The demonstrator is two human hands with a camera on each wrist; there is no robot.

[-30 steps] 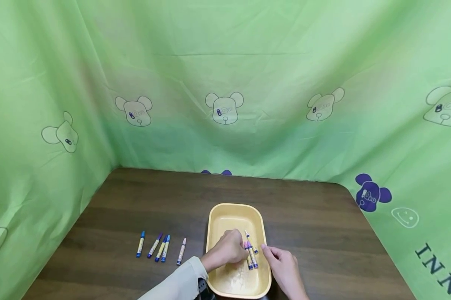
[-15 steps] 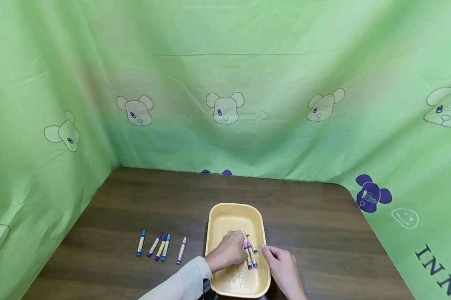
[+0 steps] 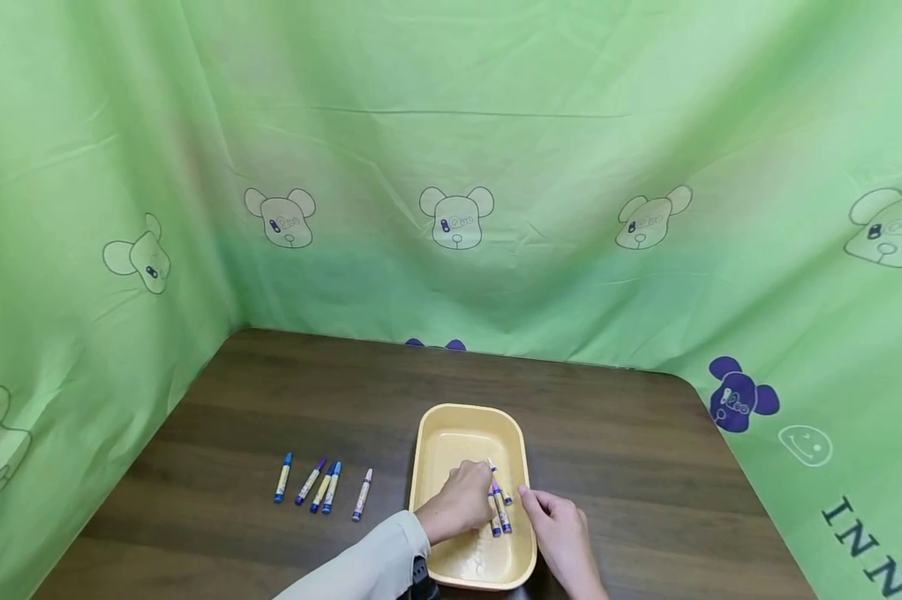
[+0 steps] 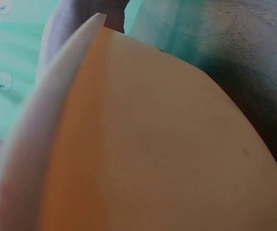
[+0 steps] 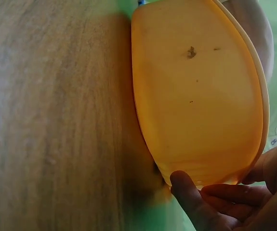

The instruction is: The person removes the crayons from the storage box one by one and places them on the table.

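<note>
From the head view, the left hand is down inside the yellow tray, fingers curled around a small bunch of markers lying toward the tray's right side. The right hand sits at the tray's right rim, thumb and fingers bent onto the edge, holding it. The tray stands on the dark wooden bench, near the front edge. To its left, well apart, five more markers lie in a loose row on the wood. Behind it all hangs a green cloth printed with bear heads; at the lower right corner the letters "INN" can be read. Labels on the markers are too small to make out.

On the left wrist view, it's nearly all tray wall, close and blurred, with a strip of bench beyond. The hand's grip can't be told here.

Right wrist view now: the tray's outer side against the wood, and the right hand at the bottom, its thumb pressed against the tray's rim and fingers curled behind it.
</note>
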